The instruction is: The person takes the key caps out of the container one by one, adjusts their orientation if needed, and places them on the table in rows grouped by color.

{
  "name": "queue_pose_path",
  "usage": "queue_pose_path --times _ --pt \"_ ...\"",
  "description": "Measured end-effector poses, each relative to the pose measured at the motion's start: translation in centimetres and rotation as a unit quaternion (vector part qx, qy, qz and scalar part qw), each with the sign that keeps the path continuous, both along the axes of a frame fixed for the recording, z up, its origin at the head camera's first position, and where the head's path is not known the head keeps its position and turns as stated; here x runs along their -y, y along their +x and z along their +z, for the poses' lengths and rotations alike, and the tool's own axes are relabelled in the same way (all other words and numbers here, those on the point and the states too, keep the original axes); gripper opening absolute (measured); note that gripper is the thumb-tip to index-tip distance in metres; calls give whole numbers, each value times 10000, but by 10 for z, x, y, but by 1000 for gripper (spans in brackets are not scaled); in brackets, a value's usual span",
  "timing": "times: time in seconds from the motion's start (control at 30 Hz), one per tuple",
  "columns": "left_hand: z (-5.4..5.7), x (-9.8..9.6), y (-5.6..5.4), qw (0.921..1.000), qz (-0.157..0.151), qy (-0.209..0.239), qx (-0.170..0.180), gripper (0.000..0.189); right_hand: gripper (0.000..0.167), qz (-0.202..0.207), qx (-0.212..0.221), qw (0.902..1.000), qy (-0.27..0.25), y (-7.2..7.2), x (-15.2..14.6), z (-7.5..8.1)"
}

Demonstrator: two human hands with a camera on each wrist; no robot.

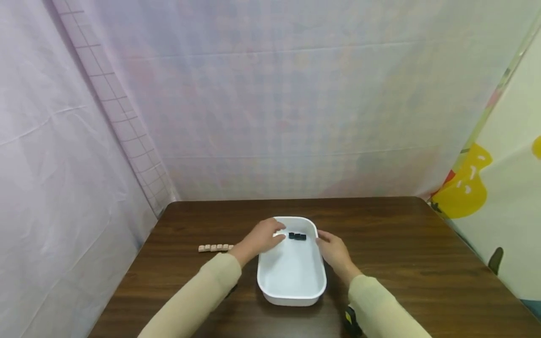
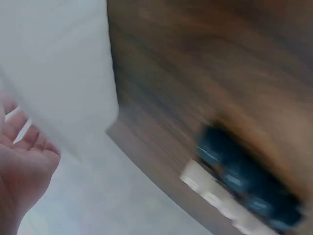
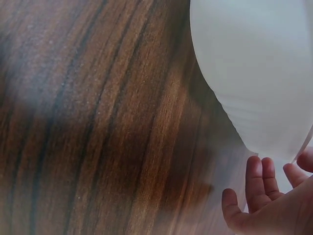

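A white rectangular tub (image 1: 291, 274) stands on the table, with several small black blocks (image 1: 297, 236) inside near its far end. My left hand (image 1: 263, 235) reaches over the tub's far left rim, its thumb and fingers spread apart above the inside and short of the black blocks. On the opposite side, my right hand (image 1: 335, 251) holds the far right rim between thumb and forefinger, the other fingers loose outside the wall. Left of the tub lies a row of beige keycap-like blocks (image 1: 214, 248). Beside them in the left wrist view is a blurred row of dark blue blocks (image 2: 249, 178).
The dark wood-grain table (image 1: 393, 253) carries everything. Behind it hangs a pale patterned curtain (image 1: 287, 117), with white sheeting (image 1: 63, 164) on the left and a printed cloth (image 1: 507, 211) on the right. A black and yellow item (image 1: 351, 319) shows by the right sleeve.
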State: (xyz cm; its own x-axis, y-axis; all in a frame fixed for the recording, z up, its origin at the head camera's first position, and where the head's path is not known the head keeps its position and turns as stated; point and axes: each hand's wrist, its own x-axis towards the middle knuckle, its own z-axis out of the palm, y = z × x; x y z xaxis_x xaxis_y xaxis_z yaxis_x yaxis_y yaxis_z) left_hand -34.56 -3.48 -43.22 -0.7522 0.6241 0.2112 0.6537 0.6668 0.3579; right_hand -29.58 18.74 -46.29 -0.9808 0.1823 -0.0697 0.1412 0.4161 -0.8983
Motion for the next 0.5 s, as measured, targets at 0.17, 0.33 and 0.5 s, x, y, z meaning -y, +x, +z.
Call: queue_pose_path --times 0.17,0.33,0.5 --pt "-9 -38 -14 9899 44 -1377 -337 19 42 -39 -170 9998 73 0 0 1" --pt "-20 -45 -17 9694 322 -2392 -453 13 42 -6 -129 9999 75 1 2 1" --pt "-19 -45 -14 9775 272 -2070 -296 18 41 -30 -210 9997 110 2 0 3"
